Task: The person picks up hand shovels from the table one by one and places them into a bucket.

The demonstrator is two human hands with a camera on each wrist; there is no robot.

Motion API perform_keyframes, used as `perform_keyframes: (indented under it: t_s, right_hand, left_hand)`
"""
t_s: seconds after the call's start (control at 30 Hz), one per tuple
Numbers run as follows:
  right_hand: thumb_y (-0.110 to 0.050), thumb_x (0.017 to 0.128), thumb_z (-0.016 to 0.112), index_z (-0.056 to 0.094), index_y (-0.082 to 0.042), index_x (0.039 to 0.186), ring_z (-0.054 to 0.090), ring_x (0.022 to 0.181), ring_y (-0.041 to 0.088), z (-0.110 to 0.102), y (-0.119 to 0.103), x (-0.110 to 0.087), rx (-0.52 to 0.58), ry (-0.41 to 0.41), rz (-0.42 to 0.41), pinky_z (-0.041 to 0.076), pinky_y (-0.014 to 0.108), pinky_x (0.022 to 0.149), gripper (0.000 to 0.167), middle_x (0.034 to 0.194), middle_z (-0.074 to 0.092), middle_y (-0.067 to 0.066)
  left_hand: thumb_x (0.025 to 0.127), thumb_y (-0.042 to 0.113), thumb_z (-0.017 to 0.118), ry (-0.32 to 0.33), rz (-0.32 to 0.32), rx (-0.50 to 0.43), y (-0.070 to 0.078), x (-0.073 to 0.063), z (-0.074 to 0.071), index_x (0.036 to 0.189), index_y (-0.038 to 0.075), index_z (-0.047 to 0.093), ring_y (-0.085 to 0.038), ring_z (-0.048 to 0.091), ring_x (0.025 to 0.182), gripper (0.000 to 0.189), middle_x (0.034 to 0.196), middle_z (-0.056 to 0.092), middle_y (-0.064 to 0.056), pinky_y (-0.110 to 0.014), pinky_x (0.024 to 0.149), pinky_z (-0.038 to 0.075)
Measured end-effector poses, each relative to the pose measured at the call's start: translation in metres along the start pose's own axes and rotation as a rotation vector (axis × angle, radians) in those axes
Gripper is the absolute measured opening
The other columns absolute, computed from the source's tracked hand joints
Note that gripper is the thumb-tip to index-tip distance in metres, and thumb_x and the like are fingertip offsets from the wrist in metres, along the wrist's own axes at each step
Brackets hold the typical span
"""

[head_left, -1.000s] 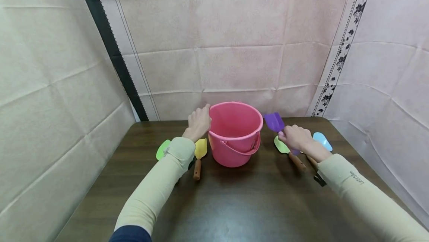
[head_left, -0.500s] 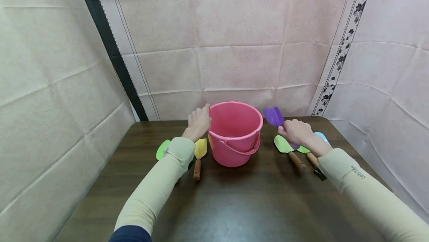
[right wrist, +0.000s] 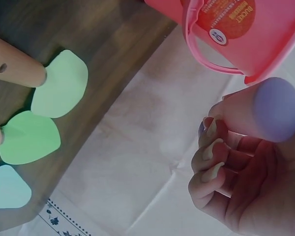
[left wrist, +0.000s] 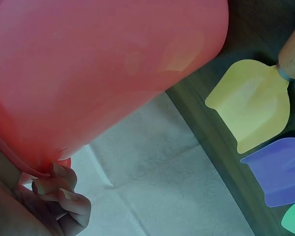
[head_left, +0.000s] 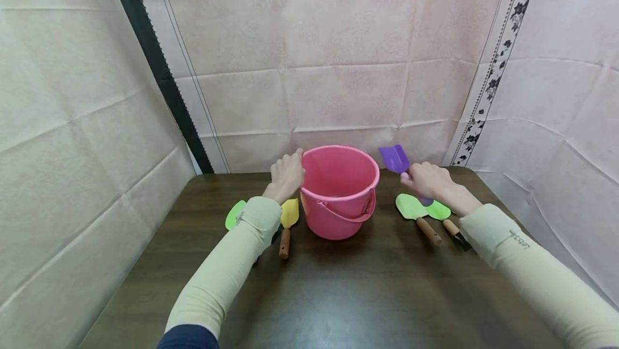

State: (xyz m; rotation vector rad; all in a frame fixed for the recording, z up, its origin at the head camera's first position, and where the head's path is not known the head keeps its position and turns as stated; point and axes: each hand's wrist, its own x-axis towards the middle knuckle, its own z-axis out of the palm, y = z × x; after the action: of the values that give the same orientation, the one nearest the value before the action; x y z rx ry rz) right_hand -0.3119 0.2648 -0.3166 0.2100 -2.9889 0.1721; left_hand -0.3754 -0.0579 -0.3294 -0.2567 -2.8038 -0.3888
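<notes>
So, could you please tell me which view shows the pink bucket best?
The head view: it shows the pink bucket almost whole, mouth to base, the left hand hiding little. The left wrist view gives only a cropped close-up of it; the right wrist view, a cropped part with handle and printed label.

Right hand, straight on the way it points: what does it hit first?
Probably the cloth backdrop, with the purple scoop held in the right hand leading. In the head view the line runs close past the pink bucket; depth is unclear, so grazing its rim is possible.
</notes>
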Motion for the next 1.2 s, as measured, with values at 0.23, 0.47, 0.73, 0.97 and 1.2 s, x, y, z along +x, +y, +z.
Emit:
perform_keyframes:
  t_s: [0.23,0.47,0.73,0.97,1.2]
  right_hand:
    - [-0.030,0.092,0.042,0.047,-0.015,0.055,0.054,0.058,0.023,-0.007,-0.001,0.003,-0.003,0.006,-0.007,0.036,0.039,0.044,0.040,0.061,0.055,0.006]
    - [-0.031,0.093,0.041,0.050,-0.015,0.056,0.055,0.057,0.022,-0.015,-0.001,0.005,0.018,-0.004,-0.004,0.036,0.038,0.045,0.041,0.060,0.055,0.005]
    - [-0.032,0.094,0.043,0.049,-0.014,0.060,0.051,0.053,0.018,-0.021,-0.002,0.008,0.043,0.005,-0.042,0.034,0.033,0.044,0.040,0.057,0.052,0.003]
    - [-0.032,0.094,0.047,0.046,-0.015,0.058,0.048,0.053,0.016,-0.024,-0.005,0.011,0.058,0.048,-0.084,0.030,0.030,0.044,0.040,0.053,0.047,-0.001]
    - [-0.032,0.095,0.052,0.045,-0.016,0.059,0.045,0.053,0.016,-0.027,-0.012,0.017,0.073,0.107,-0.162,0.030,0.030,0.048,0.040,0.052,0.042,-0.003]
  left_hand:
    - [0.094,0.016,0.054,0.010,0.005,0.006,0.001,0.000,-0.002,0.123,0.013,0.051,-0.033,0.066,0.081,0.029,0.092,0.066,-0.012,-0.045,0.070,0.053]
    - [0.094,0.017,0.053,0.008,0.007,0.004,0.000,0.000,-0.001,0.125,0.014,0.050,-0.033,0.067,0.082,0.031,0.092,0.066,-0.011,-0.046,0.070,0.053]
    - [0.094,0.016,0.053,0.009,0.007,0.004,0.000,-0.001,0.000,0.120,0.013,0.052,-0.034,0.067,0.083,0.027,0.091,0.066,-0.011,-0.047,0.071,0.053]
    - [0.094,0.016,0.053,0.003,0.000,0.000,0.000,-0.001,0.000,0.120,0.013,0.052,-0.034,0.067,0.085,0.026,0.092,0.066,-0.012,-0.047,0.071,0.052]
    - [0.094,0.016,0.053,0.005,0.001,0.011,0.000,0.000,-0.001,0.120,0.014,0.051,-0.035,0.067,0.084,0.027,0.092,0.066,-0.013,-0.048,0.070,0.053]
